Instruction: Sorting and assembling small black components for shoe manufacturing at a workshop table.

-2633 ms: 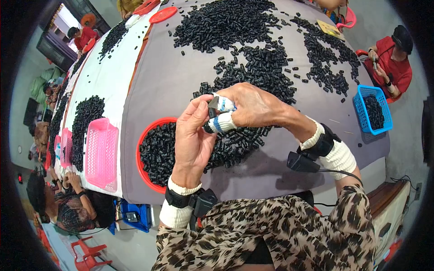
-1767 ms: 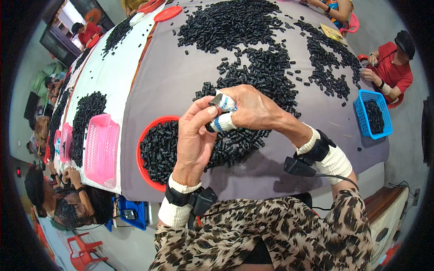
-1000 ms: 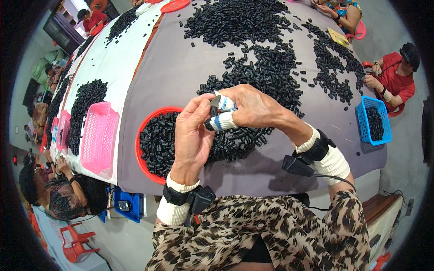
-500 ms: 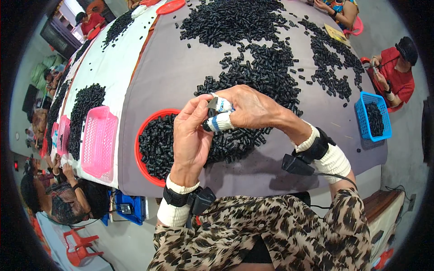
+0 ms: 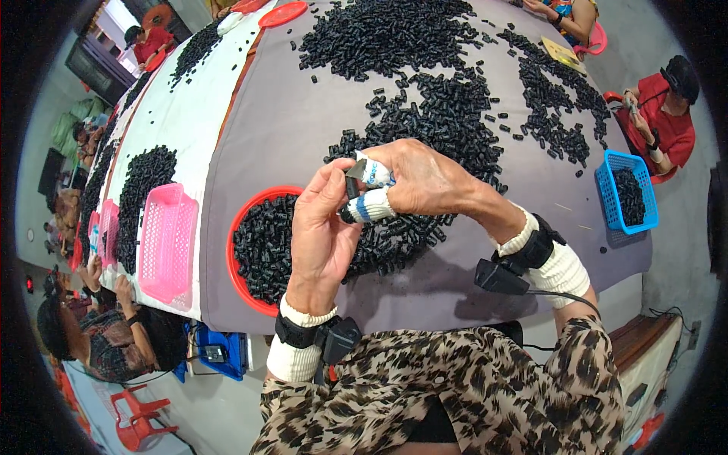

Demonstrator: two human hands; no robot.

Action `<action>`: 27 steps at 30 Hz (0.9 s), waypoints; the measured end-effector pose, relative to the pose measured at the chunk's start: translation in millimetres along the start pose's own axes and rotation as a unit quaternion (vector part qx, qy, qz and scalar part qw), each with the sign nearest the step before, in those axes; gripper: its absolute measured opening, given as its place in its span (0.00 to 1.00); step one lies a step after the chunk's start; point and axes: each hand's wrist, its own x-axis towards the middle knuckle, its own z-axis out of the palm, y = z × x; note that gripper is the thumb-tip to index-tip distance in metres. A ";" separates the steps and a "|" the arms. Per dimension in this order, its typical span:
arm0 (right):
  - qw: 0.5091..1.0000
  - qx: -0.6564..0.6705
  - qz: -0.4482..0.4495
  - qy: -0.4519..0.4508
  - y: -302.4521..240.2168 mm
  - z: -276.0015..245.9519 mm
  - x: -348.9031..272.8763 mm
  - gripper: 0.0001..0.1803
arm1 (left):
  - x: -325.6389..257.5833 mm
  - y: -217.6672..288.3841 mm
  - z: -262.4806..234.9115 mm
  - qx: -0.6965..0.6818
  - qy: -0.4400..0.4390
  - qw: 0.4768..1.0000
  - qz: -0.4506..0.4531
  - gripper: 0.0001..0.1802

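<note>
My left hand (image 5: 322,239) is raised over a red basin (image 5: 233,274) full of small black cylindrical pieces (image 5: 265,246). Its thumb and fingers pinch one small black piece (image 5: 351,187). My right hand (image 5: 428,178) meets it from the right, gripping a small grey blade (image 5: 355,170) with a white wrapping printed in blue. The blade lies against or very close to the black piece; actual contact is hard to see. A white knit finger sleeve (image 5: 371,205) with a blue stripe covers a right finger. Both wrists wear white cuffs and black straps.
Black pieces (image 5: 432,114) lie heaped across the grey-covered table (image 5: 258,129). A pink basket (image 5: 165,243) stands to the left, a blue basket (image 5: 626,189) holding black pieces to the right. A person in red (image 5: 660,114) sits beyond it; others work at left. Cables run from my straps.
The blade between my hands has tilted slightly and more of the black piece shows beneath it. Both hands stay nearly in place; the whole view has shifted a little.
</note>
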 end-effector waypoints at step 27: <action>0.996 0.037 0.074 0.022 27.0 -17.3 -16.1 0.12 | -26.1 56.5 -96.5 0.418 0.241 0.855 0.189 0.12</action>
